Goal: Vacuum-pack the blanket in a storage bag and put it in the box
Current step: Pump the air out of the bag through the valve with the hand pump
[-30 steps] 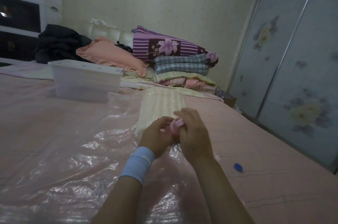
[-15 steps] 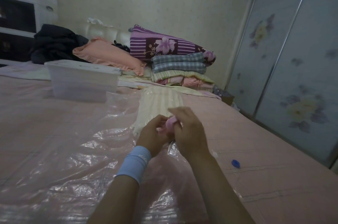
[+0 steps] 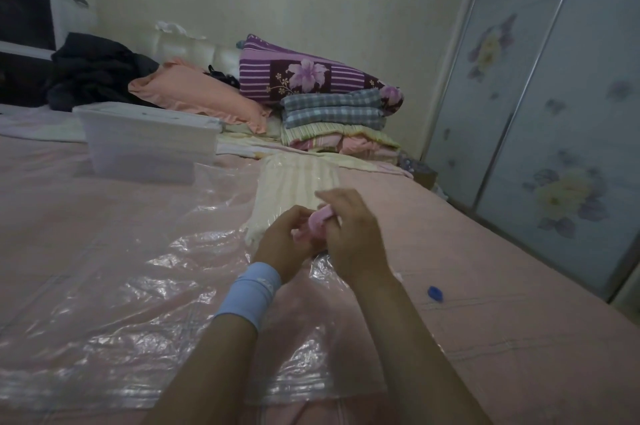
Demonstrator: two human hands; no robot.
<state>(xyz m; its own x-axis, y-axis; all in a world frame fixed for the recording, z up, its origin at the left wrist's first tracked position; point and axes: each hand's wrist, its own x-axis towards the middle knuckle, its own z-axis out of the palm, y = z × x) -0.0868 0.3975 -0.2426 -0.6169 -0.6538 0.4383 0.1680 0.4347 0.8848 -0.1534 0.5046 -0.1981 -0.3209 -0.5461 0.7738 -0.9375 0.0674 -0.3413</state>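
Note:
A clear plastic storage bag (image 3: 114, 303) lies flat and wrinkled across the pink bed. A folded cream striped blanket (image 3: 294, 185) lies at the bag's far end; whether it is inside the bag I cannot tell. My left hand (image 3: 282, 244), with a light blue wristband, and my right hand (image 3: 349, 230) meet over the blanket's near edge. Both grip a small pink object (image 3: 320, 218) pressed between them. A white translucent plastic box (image 3: 145, 144) with its lid on stands on the bed at the back left.
A small blue piece (image 3: 435, 293) lies on the sheet right of my right arm. Pillows and folded bedding (image 3: 332, 112) are stacked at the headboard, with dark clothes (image 3: 93, 74) at the left. Sliding wardrobe doors (image 3: 554, 112) close off the right side.
My hands stay together on the pink object, the right hand shifting slightly over it. The view has drifted a little; nothing else on the bed has moved.

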